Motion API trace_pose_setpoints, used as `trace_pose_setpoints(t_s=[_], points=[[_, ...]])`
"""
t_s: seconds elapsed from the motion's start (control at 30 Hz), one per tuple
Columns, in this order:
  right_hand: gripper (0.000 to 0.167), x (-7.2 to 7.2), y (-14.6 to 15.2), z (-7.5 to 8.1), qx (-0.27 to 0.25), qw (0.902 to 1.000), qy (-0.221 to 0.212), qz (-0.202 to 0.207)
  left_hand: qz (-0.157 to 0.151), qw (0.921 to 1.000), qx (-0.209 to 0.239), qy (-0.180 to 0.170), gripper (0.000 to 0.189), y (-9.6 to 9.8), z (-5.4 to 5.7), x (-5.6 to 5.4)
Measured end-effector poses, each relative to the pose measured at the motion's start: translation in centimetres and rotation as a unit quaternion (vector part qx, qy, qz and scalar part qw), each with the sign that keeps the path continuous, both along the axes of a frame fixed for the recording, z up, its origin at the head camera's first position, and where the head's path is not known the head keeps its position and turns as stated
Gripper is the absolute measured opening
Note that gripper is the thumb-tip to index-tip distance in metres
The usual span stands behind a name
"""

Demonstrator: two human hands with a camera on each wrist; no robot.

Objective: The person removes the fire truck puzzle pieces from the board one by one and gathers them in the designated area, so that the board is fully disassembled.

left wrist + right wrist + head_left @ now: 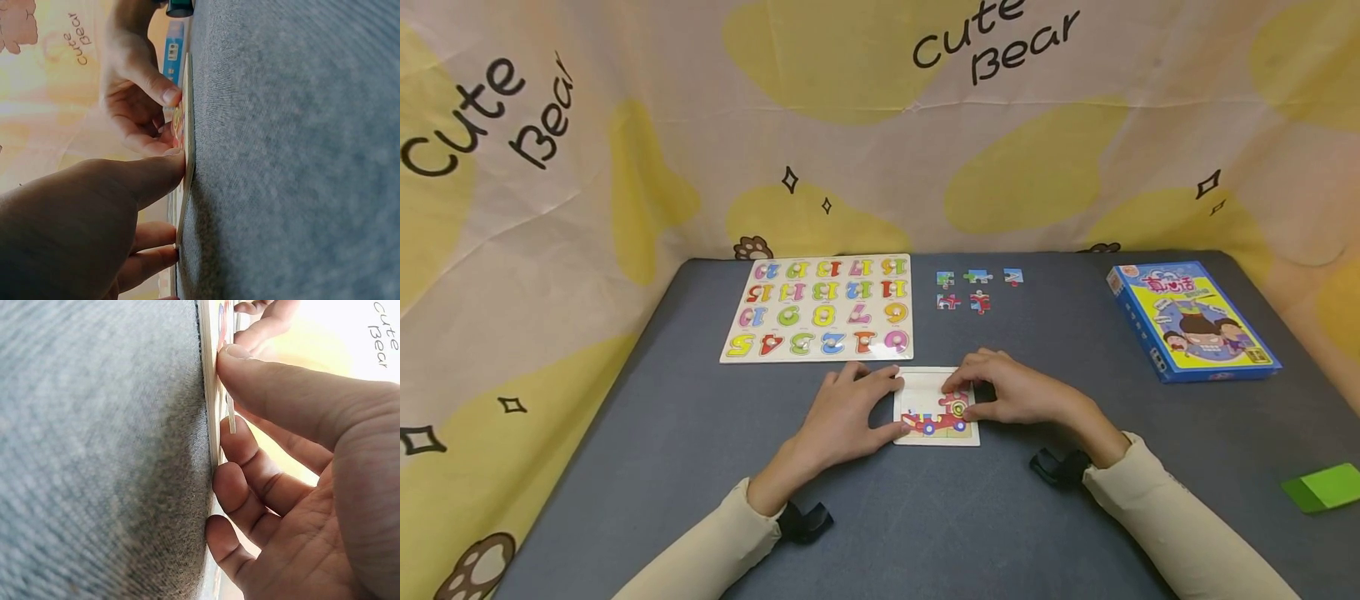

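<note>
Currently, the left hand (842, 417) rests with thumb and fingers spread wide at the left side of a small puzzle board (921, 383) on the worktop (677, 450). Opposite, the right hand (1018, 390) pinches a thin puzzle piece (232, 422) between thumb and fingers, hiding part of the picture. Only the right wrist view shows the piece's raised edge; the left wrist view has the board edge-on, its picture barely readable.
</note>
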State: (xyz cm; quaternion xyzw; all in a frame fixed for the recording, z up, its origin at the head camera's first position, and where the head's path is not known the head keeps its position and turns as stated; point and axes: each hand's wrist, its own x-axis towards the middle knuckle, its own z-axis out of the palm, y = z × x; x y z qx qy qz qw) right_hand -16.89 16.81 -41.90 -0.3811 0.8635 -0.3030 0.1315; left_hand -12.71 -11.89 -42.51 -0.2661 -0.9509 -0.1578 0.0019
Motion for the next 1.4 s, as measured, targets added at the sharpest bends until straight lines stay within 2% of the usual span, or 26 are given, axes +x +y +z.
trace_pose_setpoints(t_s=[0.47, 0.77, 0.93, 1.13, 1.4], points=[[0.038, 0.0, 0.2, 0.1, -0.025, 0.9996, 0.004, -0.010, 0.002, 1.0000, 0.000, 0.002, 0.063, 0.0, 0.0, 0.1], [0.040, -0.4, 0.7, 0.1, -0.033, 0.9986, 0.005, -0.040, -0.001, 1.0000, 0.002, 0.007, 0.062, 0.0, 0.2, 0.2], [0.039, -0.9, 1.5, 0.2, -0.045, 0.9974, 0.022, -0.052, -0.003, 0.9999, -0.001, 0.010, 0.062, 0.0, 0.1, 0.2], [0.038, -2.0, 3.1, 0.4, -0.051, 0.9941, 0.040, -0.087, -0.005, 0.9999, 0.004, 0.010, 0.062, 0.0, 0.1, 0.2], [0.037, -3.5, 5.0, 0.6, -0.036, 0.9901, 0.028, -0.133, -0.004, 1.0000, 0.003, 0.006, 0.062, 0.0, 0.1, 0.3]])
